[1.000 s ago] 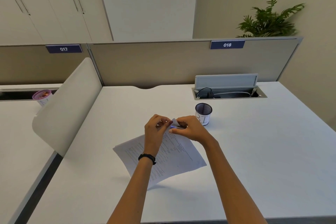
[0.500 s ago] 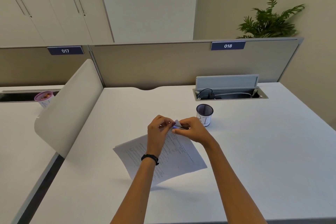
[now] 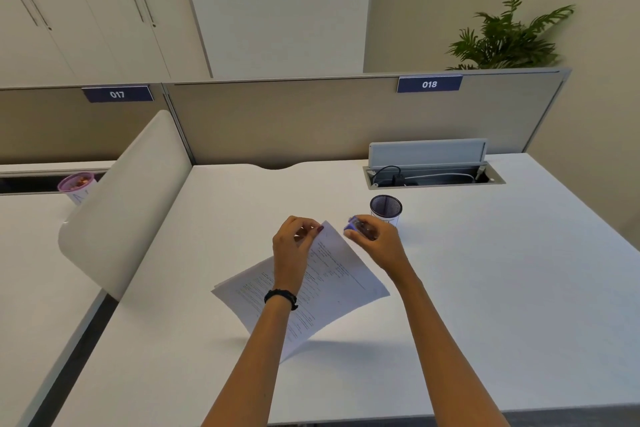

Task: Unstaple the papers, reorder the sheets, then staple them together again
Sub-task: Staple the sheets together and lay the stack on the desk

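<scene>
A thin stack of printed papers (image 3: 332, 284) lies tilted on the white desk (image 3: 485, 270), its near corner lifted off the surface. My left hand (image 3: 294, 246) pinches the far top corner of the papers between thumb and fingers. My right hand (image 3: 375, 243) is a short way to the right of that corner, apart from the sheets, and grips a small purple and white staple remover (image 3: 353, 226). A black band sits on my left wrist.
A mesh pen cup (image 3: 385, 210) stands just behind my right hand. An open cable tray (image 3: 433, 177) with a raised lid is at the back right. A white curved divider (image 3: 121, 204) bounds the desk on the left, with a pink-lidded cup (image 3: 74, 185) beyond it.
My right hand has pulled the staple remover away from the papers' corner to the right. The folded corner now lies flat. My left hand still pinches the corner.
</scene>
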{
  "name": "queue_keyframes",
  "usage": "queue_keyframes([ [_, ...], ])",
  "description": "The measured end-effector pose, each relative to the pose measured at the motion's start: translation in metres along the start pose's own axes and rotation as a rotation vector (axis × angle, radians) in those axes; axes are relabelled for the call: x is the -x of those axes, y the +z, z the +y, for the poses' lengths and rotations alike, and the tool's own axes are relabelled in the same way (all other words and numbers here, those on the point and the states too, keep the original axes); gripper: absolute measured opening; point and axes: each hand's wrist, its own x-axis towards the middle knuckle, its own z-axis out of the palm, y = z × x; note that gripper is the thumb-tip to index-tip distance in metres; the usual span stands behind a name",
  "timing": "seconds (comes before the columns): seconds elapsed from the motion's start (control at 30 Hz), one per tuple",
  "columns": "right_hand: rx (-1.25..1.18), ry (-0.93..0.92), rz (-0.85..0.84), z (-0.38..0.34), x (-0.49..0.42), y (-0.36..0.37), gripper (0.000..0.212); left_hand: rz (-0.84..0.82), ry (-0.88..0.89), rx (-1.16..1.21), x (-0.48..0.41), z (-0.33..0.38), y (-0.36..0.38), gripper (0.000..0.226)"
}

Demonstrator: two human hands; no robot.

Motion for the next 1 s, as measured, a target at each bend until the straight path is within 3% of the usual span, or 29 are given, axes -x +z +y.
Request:
queue_keyframes([
  [0.1,-0.007,0.104,0.132,0.031,0.008,-0.009,0.013,0.034,-0.024,0.007,0.001,-0.005,-0.003,0.004],
  [0.27,0.059,0.304,0.175,0.088,0.032,-0.008,0.013,0.071,-0.068,0.014,0.005,-0.010,-0.005,0.005],
  [0.47,0.267,0.460,0.309,0.135,0.061,0.006,0.025,0.082,-0.099,0.035,0.008,-0.010,-0.004,0.006],
  [0.63,0.419,0.610,0.230,0.150,0.085,0.009,0.030,0.092,-0.090,0.042,0.009,-0.010,-0.006,0.004],
  [1.0,0.586,0.700,0.218,0.158,0.099,0.012,0.035,0.086,-0.109,0.050,0.012,-0.010,-0.006,0.004],
])
